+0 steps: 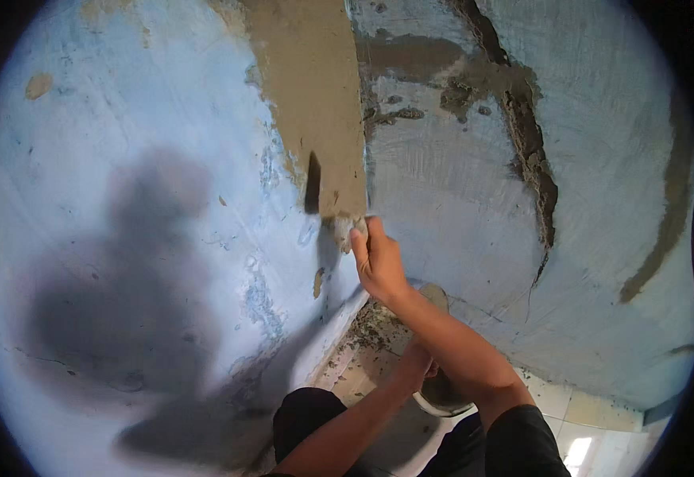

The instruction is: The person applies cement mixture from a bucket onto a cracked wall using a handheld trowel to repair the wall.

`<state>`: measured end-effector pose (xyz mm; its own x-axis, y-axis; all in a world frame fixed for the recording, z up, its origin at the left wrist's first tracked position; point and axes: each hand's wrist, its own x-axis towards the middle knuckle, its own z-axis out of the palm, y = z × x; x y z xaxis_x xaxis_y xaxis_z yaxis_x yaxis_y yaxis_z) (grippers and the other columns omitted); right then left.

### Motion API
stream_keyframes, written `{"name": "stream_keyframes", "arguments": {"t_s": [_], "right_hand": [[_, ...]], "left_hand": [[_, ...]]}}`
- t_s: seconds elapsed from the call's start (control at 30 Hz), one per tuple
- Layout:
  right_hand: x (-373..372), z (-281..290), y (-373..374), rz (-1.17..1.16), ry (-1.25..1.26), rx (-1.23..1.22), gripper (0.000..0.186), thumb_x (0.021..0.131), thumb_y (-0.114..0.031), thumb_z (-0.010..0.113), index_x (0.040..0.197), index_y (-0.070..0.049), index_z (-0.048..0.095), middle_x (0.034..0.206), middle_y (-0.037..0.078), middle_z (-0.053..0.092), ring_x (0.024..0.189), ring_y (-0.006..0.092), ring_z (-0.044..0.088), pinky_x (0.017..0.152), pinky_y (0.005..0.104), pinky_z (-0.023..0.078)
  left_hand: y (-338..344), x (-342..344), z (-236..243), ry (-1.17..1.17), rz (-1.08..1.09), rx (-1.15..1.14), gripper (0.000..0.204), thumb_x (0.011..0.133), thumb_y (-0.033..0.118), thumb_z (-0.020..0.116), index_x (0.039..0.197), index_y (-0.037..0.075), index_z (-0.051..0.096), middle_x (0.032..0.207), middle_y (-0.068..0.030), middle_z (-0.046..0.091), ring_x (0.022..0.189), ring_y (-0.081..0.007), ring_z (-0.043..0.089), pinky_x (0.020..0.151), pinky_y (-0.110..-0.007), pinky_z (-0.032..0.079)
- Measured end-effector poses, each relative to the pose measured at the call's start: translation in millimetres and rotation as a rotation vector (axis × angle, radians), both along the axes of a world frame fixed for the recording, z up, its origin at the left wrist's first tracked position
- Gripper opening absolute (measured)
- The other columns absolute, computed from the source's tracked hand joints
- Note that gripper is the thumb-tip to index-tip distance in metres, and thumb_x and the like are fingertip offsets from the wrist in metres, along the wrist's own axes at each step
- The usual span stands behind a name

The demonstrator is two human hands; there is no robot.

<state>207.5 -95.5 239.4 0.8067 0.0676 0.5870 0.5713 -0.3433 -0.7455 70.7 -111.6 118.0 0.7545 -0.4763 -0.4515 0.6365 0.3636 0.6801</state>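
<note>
At the inside corner of the wall, my right hand (380,262) is closed around a small flat tool (345,234) smeared with grey mortar. The tool lies against the lower end of a wide tan mortar band (307,79) running down the corner. Lower down, my left hand (422,359) is closed at the side of a round container (444,393) with a pale rim and brownish-grey inside. My right forearm crosses in front of that container, hiding its middle and part of the left hand's grip.
A deep crack (528,147) with rough mortar patches runs down the right wall (450,191). Another mortar strip (665,230) lies farther right. The blue-white left wall (85,183) carries my shadow. Crumbs of debris (367,324) litter the tiled floor (593,409) along the corner.
</note>
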Motion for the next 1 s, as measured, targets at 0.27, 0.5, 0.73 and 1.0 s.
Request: {"name": "stream_keyframes", "arguments": {"t_s": [0.27, 0.5, 0.73, 1.0], "right_hand": [[-1.2, 70.3, 17.6, -0.098, -0.096, 0.076, 0.025, 0.107, -0.023, 0.05, 0.119, -0.002, 0.046, 0.079, 0.025, 0.063, 0.076, 0.0494, 0.062, 0.064, 0.0546, 0.047], [-7.1, 39.1, 30.3, -0.246, -0.109, -0.069, 0.025, 0.107, -0.025, 0.05, 0.118, -0.003, 0.047, 0.088, 0.027, 0.065, 0.08, 0.0506, 0.063, 0.066, 0.0564, 0.048], [-1.2, 41.0, 8.8, -0.126, -0.06, 0.157, 0.023, 0.108, -0.025, 0.049, 0.114, -0.003, 0.047, 0.081, 0.029, 0.065, 0.076, 0.0531, 0.062, 0.062, 0.0559, 0.046], [-15.5, -11.6, 6.8, 0.118, 0.042, -0.028, 0.025, 0.108, -0.03, 0.048, 0.115, -0.005, 0.045, 0.078, 0.028, 0.064, 0.076, 0.0516, 0.064, 0.063, 0.0539, 0.048]], "left_hand": [[0.5, -12.4, -17.8, -0.101, 0.176, -0.117, 0.03, 0.099, 0.028, 0.064, 0.122, 0.012, 0.055, 0.088, 0.0019, 0.06, 0.061, -0.0084, 0.051, 0.049, -0.025, 0.036], [10.9, -4.5, -71.3, -0.061, 0.177, -0.206, 0.054, 0.096, 0.033, 0.069, 0.138, 0.007, 0.048, 0.128, -0.0081, 0.058, 0.112, -0.0202, 0.058, 0.09, -0.039, 0.051], [2.1, -7.6, -6.7, -0.074, 0.162, -0.132, 0.045, 0.098, 0.038, 0.067, 0.127, 0.006, 0.055, 0.115, -0.0058, 0.062, 0.1, -0.015, 0.06, 0.081, -0.036, 0.051], [2.4, -12.0, 15.9, -0.116, 0.143, -0.017, 0.024, 0.1, 0.034, 0.063, 0.109, 0.013, 0.056, 0.085, 0.0043, 0.055, 0.066, -0.0063, 0.049, 0.052, -0.024, 0.033]]}}
